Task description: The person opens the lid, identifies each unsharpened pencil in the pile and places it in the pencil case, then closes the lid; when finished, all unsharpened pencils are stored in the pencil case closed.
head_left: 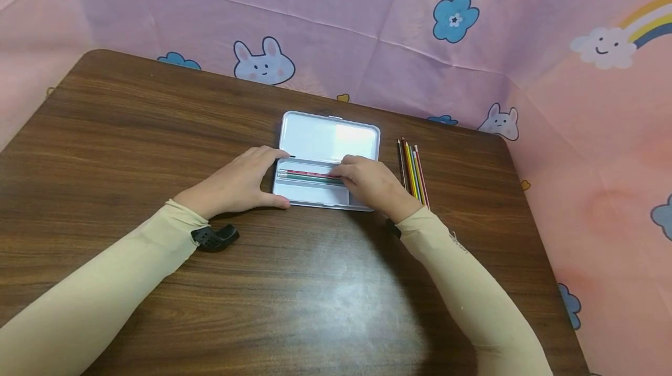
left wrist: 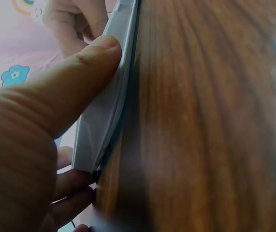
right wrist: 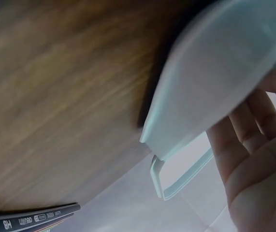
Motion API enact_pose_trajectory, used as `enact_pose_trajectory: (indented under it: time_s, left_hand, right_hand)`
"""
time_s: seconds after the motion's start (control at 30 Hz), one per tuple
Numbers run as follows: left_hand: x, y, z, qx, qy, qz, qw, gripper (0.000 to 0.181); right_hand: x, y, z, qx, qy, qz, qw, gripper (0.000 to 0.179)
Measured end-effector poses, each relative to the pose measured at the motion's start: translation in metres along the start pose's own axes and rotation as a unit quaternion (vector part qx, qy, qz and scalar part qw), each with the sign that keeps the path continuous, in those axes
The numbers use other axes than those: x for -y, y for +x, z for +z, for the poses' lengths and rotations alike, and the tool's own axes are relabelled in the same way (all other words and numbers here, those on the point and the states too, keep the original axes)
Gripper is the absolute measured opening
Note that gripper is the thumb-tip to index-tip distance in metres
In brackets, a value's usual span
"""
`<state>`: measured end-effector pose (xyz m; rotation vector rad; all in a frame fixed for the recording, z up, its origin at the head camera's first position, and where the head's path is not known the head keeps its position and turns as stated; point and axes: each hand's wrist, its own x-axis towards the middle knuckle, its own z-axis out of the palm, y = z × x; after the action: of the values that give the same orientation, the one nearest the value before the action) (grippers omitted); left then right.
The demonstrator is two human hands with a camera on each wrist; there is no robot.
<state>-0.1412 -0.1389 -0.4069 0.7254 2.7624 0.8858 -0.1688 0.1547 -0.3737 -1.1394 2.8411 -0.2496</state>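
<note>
A white pencil case (head_left: 312, 194) lies on the table with its lid (head_left: 310, 134) folded back. Inside, a red pencil (head_left: 310, 173) and a green pencil (head_left: 310, 178) lie side by side along the tray, eraser ends to the left. My left hand (head_left: 238, 183) grips the case's left end, thumb on the front wall and fingers round the far side; the left wrist view shows the thumb (left wrist: 96, 60) pressed against that wall. My right hand (head_left: 370, 183) reaches over the right half of the tray and pinches the red pencil with thumb and fingers; its palm hides the pencils' right ends.
Several loose pencils (head_left: 413, 169) lie together on the table (head_left: 184, 113), right of the case. A dark pencil (right wrist: 36, 217) among them shows lettering in the right wrist view. A patterned cloth (head_left: 336, 20) hangs behind the table and along its right side.
</note>
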Motion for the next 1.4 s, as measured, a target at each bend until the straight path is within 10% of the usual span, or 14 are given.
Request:
enact_pose_trajectory:
  time_s: [0.33, 0.6, 0.93, 1.1, 1.4]
  left_hand:
    - [0.001, -0.001, -0.001, 0.003, 0.003, 0.000, 1.0000, 0.102]
    - [0.001, 0.001, 0.000, 0.001, 0.003, 0.000, 1.0000, 0.103]
    - [0.003, 0.000, 0.000, 0.001, -0.001, -0.001, 1.0000, 0.102]
    - [0.004, -0.001, 0.001, 0.002, 0.000, -0.004, 1.0000, 0.102]
    - [0.002, 0.000, 0.001, 0.002, -0.007, -0.001, 1.0000, 0.102]
  right_hand:
    - [0.001, -0.001, -0.001, 0.007, -0.007, 0.004, 0.9999, 0.029]
    - [-0.033, -0.039, -0.025, -0.071, -0.003, 0.067, 0.9952, 0.022]
    - [-0.110, -0.106, -0.033, -0.030, 0.166, 0.296, 0.9400, 0.029]
    - [-0.117, -0.117, -0.025, 0.016, 0.215, 0.331, 0.9188, 0.036]
    - [-0.110, -0.115, -0.023, 0.009, 0.230, 0.346, 0.9095, 0.035]
